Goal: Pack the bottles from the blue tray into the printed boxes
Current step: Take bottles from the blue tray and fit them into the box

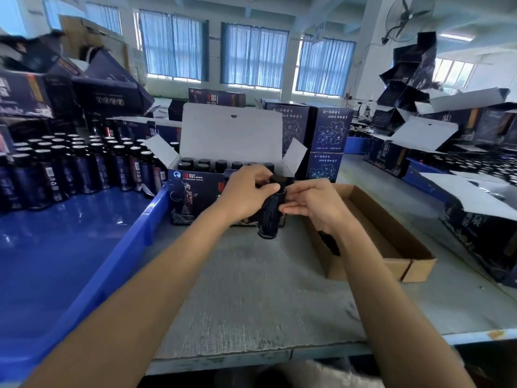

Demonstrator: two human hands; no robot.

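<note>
A dark blue bottle (270, 211) with a black cap is held above the grey table in front of an open printed box (195, 191). My left hand (246, 191) grips the bottle near its neck, thumb over it. My right hand (310, 203) touches the bottle's right side with straight fingers. Several black-capped bottles (221, 164) stand inside the box, whose lid is folded up. Many more bottles (84, 163) stand at the far end of the blue tray (70, 261) on the left.
A shallow brown cardboard tray (391, 247) lies right of my hands. Stacked printed boxes (327, 135) stand behind the open box. More open and piled boxes (475, 208) crowd the right and far left. The table edge runs near the bottom.
</note>
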